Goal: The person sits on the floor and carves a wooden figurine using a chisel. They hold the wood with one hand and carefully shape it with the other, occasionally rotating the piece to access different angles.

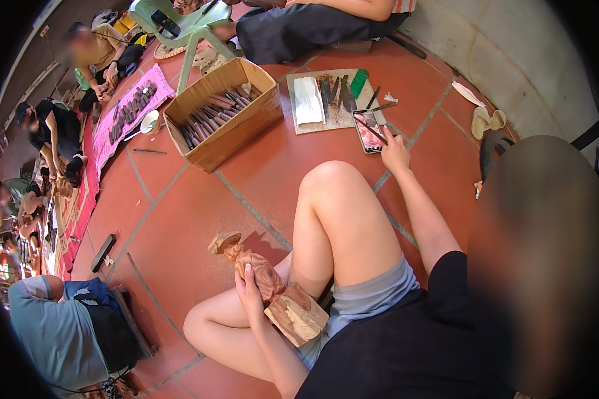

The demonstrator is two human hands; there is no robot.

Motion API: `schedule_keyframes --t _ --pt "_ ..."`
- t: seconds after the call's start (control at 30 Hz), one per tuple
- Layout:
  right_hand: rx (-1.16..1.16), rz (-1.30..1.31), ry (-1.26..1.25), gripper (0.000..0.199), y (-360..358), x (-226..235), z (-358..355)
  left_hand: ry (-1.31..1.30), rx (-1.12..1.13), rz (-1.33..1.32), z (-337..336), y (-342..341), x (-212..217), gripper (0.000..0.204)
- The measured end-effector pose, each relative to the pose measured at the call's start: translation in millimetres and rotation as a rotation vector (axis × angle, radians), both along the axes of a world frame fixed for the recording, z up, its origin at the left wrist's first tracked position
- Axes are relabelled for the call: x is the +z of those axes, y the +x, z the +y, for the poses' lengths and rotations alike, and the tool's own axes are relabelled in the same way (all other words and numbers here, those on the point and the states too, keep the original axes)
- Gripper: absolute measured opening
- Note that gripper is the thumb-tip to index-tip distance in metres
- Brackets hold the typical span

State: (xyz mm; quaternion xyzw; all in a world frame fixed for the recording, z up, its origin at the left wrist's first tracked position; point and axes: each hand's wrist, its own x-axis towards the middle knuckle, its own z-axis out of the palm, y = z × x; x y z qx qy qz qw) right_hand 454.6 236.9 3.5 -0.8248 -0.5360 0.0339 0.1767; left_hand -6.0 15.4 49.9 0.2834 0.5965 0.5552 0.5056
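My left hand [248, 292] is closed round a carved wooden figurine [263, 274], a reddish-brown figure in a wide-brimmed hat. Its pale, rough block base [296, 316] rests against my lap, and the figure leans toward the far left. Reaching ahead to the right, my right hand [396, 153] has its fingers closed on a slim dark stick-like tool [373, 131]. That tool crosses the lit screen of a phone [365, 143] lying on the floor. The tool's exact kind is too small to tell.
A cardboard box [246, 143] full of wooden-handled carving tools stands ahead. Beside it, a mat [306, 126] bears a white cloth, several dark blades and a green item. A pink cloth [103, 149] with more tools lies left. A green chair [190, 30] and several people sit around.
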Motion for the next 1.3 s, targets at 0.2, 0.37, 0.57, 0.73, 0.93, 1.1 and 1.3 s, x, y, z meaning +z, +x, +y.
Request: schedule_keyframes --t 0.2,0.37,0.57,0.73,0.93,1.1,1.3 --pt "0.052 0.05 0.027 0.053 -22.6 4.0 4.9 -0.003 0.011 0.098 0.2 -2.1 3.2 0.036" --pt "0.257 0.259 0.271 0.032 -56.1 37.9 12.1 -0.099 0.066 -0.007 -16.7 -1.0 4.1 0.042" --pt "0.104 0.795 0.703 0.047 -17.4 12.6 52.7 -0.055 0.04 -0.037 -7.6 0.9 4.7 0.049" --pt "0.126 1.686 0.904 0.058 -82.7 141.2 9.8 -0.016 0.035 -0.027 -9.1 1.3 0.2 0.052" --pt "0.292 2.262 0.778 0.058 -157.2 148.2 -10.2 -0.029 0.019 -0.026 -8.1 -2.6 15.0 0.053" --pt "0.209 2.516 0.616 0.054 -178.0 136.5 -15.6 0.004 0.034 -0.013 -8.1 -1.7 4.5 0.054" --pt "0.222 2.642 0.56 0.051 -166.0 130.9 -11.6 -0.034 0.033 0.004 -10.1 -2.7 9.0 0.054"
